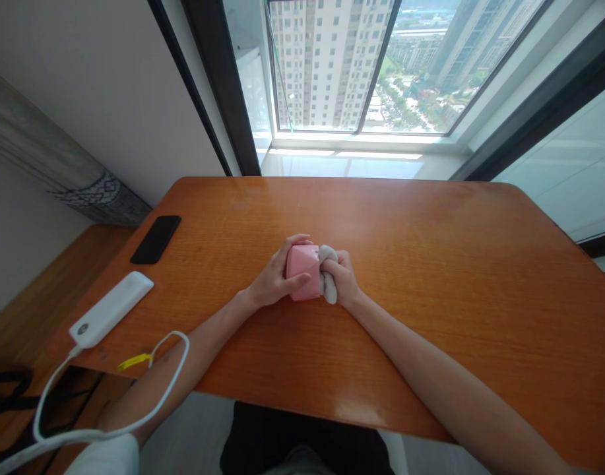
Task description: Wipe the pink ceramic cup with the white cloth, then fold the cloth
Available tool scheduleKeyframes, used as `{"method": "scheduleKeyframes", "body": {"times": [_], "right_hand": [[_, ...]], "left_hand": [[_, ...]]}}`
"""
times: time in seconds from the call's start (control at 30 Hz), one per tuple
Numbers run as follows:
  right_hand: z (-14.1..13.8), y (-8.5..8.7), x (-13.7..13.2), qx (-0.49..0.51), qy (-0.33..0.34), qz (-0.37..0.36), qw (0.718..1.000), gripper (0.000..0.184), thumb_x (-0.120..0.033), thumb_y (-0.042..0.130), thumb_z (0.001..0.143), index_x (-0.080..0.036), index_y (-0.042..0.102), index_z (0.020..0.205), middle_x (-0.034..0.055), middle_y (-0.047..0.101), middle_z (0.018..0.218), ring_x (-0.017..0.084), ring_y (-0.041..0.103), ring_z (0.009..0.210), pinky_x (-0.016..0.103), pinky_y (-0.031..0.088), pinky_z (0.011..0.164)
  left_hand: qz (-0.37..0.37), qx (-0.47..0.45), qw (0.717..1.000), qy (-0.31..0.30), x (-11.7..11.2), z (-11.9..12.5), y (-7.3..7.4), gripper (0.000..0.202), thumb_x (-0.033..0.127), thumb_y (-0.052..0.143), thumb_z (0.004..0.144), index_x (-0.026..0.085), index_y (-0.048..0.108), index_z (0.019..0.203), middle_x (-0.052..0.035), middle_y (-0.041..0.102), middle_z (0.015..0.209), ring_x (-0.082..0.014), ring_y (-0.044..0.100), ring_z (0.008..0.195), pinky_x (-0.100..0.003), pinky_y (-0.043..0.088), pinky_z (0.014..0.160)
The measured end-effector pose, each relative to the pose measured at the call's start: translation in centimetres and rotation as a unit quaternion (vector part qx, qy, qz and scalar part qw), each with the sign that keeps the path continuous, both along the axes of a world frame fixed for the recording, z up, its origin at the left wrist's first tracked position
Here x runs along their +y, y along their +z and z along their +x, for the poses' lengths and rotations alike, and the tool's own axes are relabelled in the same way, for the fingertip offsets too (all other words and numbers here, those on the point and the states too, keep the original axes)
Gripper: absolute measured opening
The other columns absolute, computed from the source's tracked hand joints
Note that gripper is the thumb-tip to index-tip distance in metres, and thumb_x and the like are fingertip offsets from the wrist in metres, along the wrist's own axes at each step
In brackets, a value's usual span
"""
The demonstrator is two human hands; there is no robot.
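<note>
A small pink box-shaped object [303,270] rests on the orange wooden table [431,264] near its middle. My left hand [274,279] wraps round its left side, with fingers over the top and the thumb along the front. My right hand [342,277] is closed on a crumpled light grey cloth [328,282] and presses it against the pink object's right side.
A black phone [156,239] lies flat at the table's left edge. A white power bank [111,308] sits nearer me on the left, its white cable [109,422] looping over my left forearm. Large windows stand beyond the table's far edge.
</note>
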State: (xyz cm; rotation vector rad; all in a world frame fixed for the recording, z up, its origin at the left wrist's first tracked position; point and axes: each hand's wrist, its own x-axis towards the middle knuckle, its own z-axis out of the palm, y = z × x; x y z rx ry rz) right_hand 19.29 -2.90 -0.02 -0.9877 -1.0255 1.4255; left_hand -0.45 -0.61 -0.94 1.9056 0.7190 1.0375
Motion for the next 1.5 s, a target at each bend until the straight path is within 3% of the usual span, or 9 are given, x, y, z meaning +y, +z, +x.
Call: {"method": "scheduleKeyframes", "body": {"times": [0.2, 0.37, 0.6, 0.83, 0.93, 1.03, 1.2, 1.37, 1.5], "right_hand": [[0.0, -0.1, 0.4, 0.009, -0.011, 0.0, 1.0, 0.025, -0.031, 0.068, 0.067, -0.023, 0.054, 0.048, -0.0057, 0.049, 0.043, 0.008, 0.036, 0.039, 0.022, 0.026, 0.04], [0.0, -0.4, 0.7, 0.014, -0.018, 0.005, 1.0, 0.026, -0.031, 0.069, 0.066, -0.023, 0.052, 0.048, -0.0073, 0.044, 0.045, 0.007, 0.031, 0.044, 0.021, 0.027, 0.042], [0.0, -0.1, 0.3, 0.005, -0.007, 0.015, 1.0, 0.024, -0.031, 0.067, 0.066, -0.023, 0.053, 0.048, -0.0065, 0.046, 0.045, 0.007, 0.033, 0.042, 0.021, 0.027, 0.041], [-0.2, 0.1, -0.1, -0.006, 0.013, 0.008, 1.0, 0.022, -0.031, 0.068, 0.069, -0.022, 0.06, 0.051, -0.0031, 0.056, 0.043, 0.01, 0.043, 0.037, 0.022, 0.03, 0.039], [-0.2, 0.1, -0.1, -0.005, 0.014, 0.003, 1.0, 0.02, -0.03, 0.068, 0.069, -0.022, 0.062, 0.052, -0.0028, 0.058, 0.044, 0.01, 0.044, 0.037, 0.023, 0.031, 0.039], [-0.2, 0.1, 0.1, -0.001, 0.006, -0.002, 1.0, 0.021, -0.031, 0.068, 0.068, -0.022, 0.06, 0.051, -0.0038, 0.055, 0.043, 0.01, 0.041, 0.038, 0.023, 0.029, 0.039], [-0.1, 0.1, 0.6, 0.01, -0.017, -0.007, 1.0, 0.026, -0.033, 0.068, 0.065, -0.024, 0.05, 0.049, -0.0073, 0.046, 0.043, 0.007, 0.032, 0.042, 0.022, 0.027, 0.042], [-0.1, 0.1, 0.7, 0.014, -0.02, -0.008, 1.0, 0.028, -0.033, 0.069, 0.063, -0.024, 0.048, 0.049, -0.0076, 0.044, 0.044, 0.007, 0.03, 0.043, 0.022, 0.026, 0.042], [-0.1, 0.0, 0.4, 0.012, -0.01, -0.01, 1.0, 0.023, -0.033, 0.069, 0.066, -0.023, 0.055, 0.05, -0.0059, 0.05, 0.043, 0.008, 0.035, 0.04, 0.022, 0.027, 0.04]], "left_hand": [[0.262, 0.051, 0.963, -0.027, 1.0, -0.9, 0.0, 0.117, 0.071, 0.093, 0.081, 0.031, 0.034, 0.174, -0.0222, 0.043, 0.171, -0.0445, 0.048, 0.158, -0.067, 0.049, 0.127], [0.344, 0.076, 0.936, -0.02, 0.6, -0.4, 1.2, 0.107, 0.049, 0.096, 0.084, 0.03, 0.038, 0.171, -0.0218, 0.055, 0.159, -0.0408, 0.058, 0.149, -0.065, 0.057, 0.121], [0.235, 0.022, 0.972, 0.001, -0.1, 0.1, 1.8, 0.081, 0.048, 0.095, 0.084, 0.024, 0.059, 0.152, -0.0175, 0.065, 0.145, -0.0351, 0.067, 0.133, -0.054, 0.059, 0.115], [-0.059, -0.017, 0.998, 0.027, -0.3, 0.4, 1.0, 0.066, 0.074, 0.065, 0.101, 0.023, 0.063, 0.144, -0.0117, 0.074, 0.134, -0.029, 0.074, 0.115, -0.042, 0.06, 0.101], [-0.007, -0.032, 0.999, 0.019, -0.2, 0.1, 0.3, 0.075, 0.078, 0.061, 0.102, 0.025, 0.056, 0.155, -0.0148, 0.067, 0.15, -0.0323, 0.069, 0.13, -0.048, 0.056, 0.114], [0.146, -0.007, 0.989, -0.011, 0.5, -0.5, -0.1, 0.091, 0.079, 0.069, 0.097, 0.027, 0.044, 0.168, -0.0199, 0.05, 0.168, -0.04, 0.054, 0.153, -0.059, 0.048, 0.127], [0.315, 0.088, 0.944, -0.049, 1.2, -1.2, 0.3, 0.104, 0.057, 0.089, 0.088, 0.032, 0.034, 0.173, -0.0226, 0.044, 0.17, -0.0428, 0.05, 0.157, -0.064, 0.054, 0.123], [0.26, 0.075, 0.962, -0.022, 0.6, -0.5, 1.3, 0.085, 0.051, 0.089, 0.089, 0.029, 0.05, 0.162, -0.0191, 0.056, 0.156, -0.0393, 0.061, 0.143, -0.059, 0.056, 0.12], [0.081, 0.017, 0.997, 0.001, 0.3, 0.1, 1.4, 0.064, 0.059, 0.075, 0.099, 0.024, 0.059, 0.15, -0.014, 0.068, 0.14, -0.0316, 0.07, 0.124, -0.047, 0.058, 0.109]]}}
